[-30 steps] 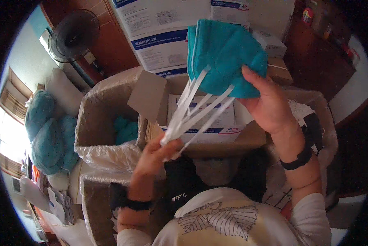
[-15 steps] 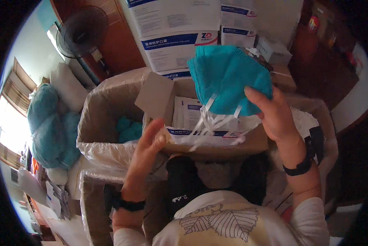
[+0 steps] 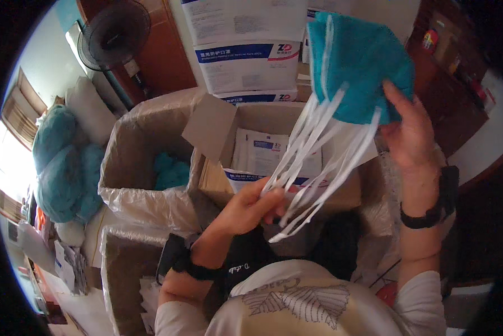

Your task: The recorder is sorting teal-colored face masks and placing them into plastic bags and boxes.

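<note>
My right hand (image 3: 413,137) grips a few teal fold-flat face masks (image 3: 363,70), stacked together and raised at the upper right, thumb on the near face. Long white straps (image 3: 349,159) hang from the masks down to the left. At their lower part, the fingers of my left hand (image 3: 248,207) are closed around some of the straps; others dangle loose. Beneath the straps stands an open printed carton (image 3: 243,177) with flat white and blue packets (image 3: 265,151) in it. The straps partly cover its front.
Left of it, a plastic-lined carton (image 3: 142,201) contains teal masks (image 3: 170,171). Another lined carton (image 3: 122,241) stands nearer. Printed boxes (image 3: 246,67) are stacked behind. Far left are a fan (image 3: 114,36) and large bags of teal items (image 3: 66,162).
My right hand has lifted the masks up and to the right. My left hand, previously open and apart, has moved right and taken hold of the straps, which are now stretched out.
</note>
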A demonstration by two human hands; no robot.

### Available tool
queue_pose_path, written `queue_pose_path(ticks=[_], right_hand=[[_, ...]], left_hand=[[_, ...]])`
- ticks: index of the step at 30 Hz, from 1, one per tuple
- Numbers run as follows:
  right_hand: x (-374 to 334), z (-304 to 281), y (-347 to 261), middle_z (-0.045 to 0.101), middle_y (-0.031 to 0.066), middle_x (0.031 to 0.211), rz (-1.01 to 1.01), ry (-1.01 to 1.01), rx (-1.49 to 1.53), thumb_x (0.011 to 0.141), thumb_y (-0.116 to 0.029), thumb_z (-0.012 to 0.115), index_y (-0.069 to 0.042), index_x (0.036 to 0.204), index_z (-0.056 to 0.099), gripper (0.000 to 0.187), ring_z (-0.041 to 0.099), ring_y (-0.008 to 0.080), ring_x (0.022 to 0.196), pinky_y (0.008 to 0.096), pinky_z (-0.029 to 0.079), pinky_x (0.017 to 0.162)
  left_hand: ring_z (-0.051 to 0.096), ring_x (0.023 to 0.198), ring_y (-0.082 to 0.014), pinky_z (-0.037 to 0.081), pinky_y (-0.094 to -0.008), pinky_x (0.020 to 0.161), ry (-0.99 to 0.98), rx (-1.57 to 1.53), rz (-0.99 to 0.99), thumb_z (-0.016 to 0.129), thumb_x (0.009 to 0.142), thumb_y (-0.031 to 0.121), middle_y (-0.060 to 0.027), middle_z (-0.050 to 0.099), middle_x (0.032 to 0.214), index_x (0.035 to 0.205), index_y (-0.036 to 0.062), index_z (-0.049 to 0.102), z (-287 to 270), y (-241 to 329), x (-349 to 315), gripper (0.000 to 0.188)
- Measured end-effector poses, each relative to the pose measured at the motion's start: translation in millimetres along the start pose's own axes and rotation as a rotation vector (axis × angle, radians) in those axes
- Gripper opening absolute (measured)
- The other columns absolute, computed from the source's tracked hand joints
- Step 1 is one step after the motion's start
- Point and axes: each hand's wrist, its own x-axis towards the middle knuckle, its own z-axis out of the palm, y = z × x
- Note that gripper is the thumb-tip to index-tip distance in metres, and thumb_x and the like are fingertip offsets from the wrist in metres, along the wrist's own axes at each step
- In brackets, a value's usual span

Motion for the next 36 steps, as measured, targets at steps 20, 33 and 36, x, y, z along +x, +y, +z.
queue_pose_path(ticks=[20, 33, 36], right_hand=[[-10, -4, -19, 0.06, -0.0013, 0.086, 0.031, -0.222, -0.645, 0.081, -0.018, 0.058, -0.002, 0.099, 0.058, 0.024, 0.052, 0.0061, 0.075, 0.0224, 0.043, 0.07], [-13, 36, -6, 0.06, -0.0018, 0.082, 0.092, -0.453, -0.462, 0.082, -0.017, 0.058, -0.001, 0.1, 0.057, 0.023, 0.053, 0.0052, 0.072, 0.0203, 0.044, 0.065], [-8, 28, -2, 0.06, -0.001, 0.081, 0.062, -0.438, -0.545, 0.082, -0.017, 0.058, -0.001, 0.098, 0.058, 0.022, 0.053, 0.0055, 0.071, 0.0207, 0.044, 0.065]], left_hand=[[0.045, 0.107, -0.0216, 0.035, -0.0342, 0.09, -0.091, 0.572, 0.082, 0.053, 0.083, 0.041, -0.013, 0.05, 0.112, 0.11, 0.0002, 0.052, -29, -17, -6, 0.049], [0.041, 0.113, -0.0226, 0.031, -0.0349, 0.096, -0.206, -0.115, 0.358, 0.068, 0.066, 0.049, -0.0122, 0.044, 0.121, 0.127, -0.0007, 0.032, 2, 38, 45, 0.087], [0.048, 0.103, -0.0186, 0.036, -0.0317, 0.09, -0.316, -0.246, 0.34, 0.061, 0.073, 0.048, -0.0099, 0.05, 0.113, 0.128, 0.0006, 0.032, 22, 28, 49, 0.078]])
